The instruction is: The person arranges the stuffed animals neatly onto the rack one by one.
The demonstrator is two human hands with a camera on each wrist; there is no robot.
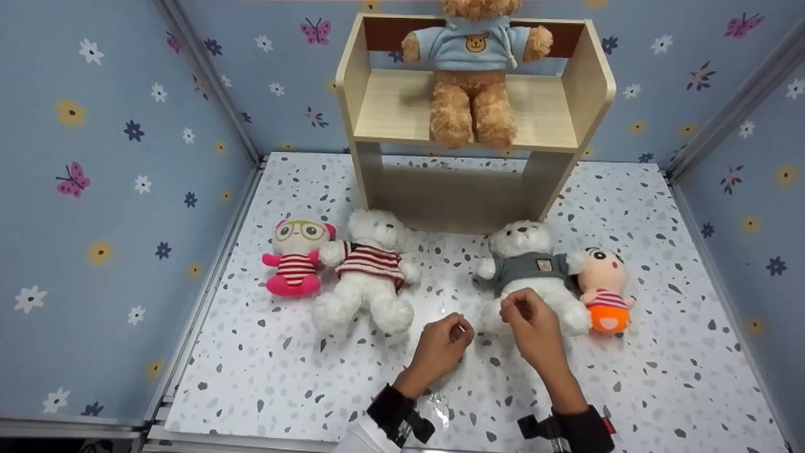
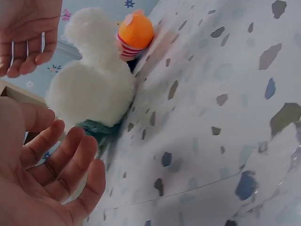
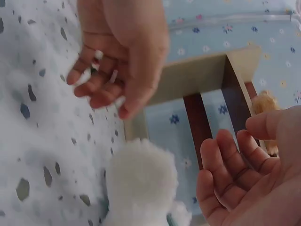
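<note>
My left hand (image 1: 440, 346) hovers over the tabletop with loosely bent fingers and holds nothing. To its right, my right hand (image 1: 534, 327) is also empty, its fingers relaxed, in front of the legs of a white teddy bear in a green shirt (image 1: 531, 267). Whether it touches that bear I cannot tell. Both palms show bare in the wrist views, left (image 2: 51, 165) and right (image 3: 249, 174). Up and left of my left hand lies another white teddy bear in a red-striped shirt (image 1: 371, 261). A small doll with orange shorts (image 1: 607, 292) lies beside the green-shirted bear.
A pink panda doll (image 1: 294, 261) lies at the left. Behind the toys stands a wooden shelf (image 1: 396, 107), with a brown teddy bear in a blue hoodie (image 1: 475, 82) sitting on it. Flowered walls (image 1: 126, 251) enclose the speckled white table (image 1: 283, 384).
</note>
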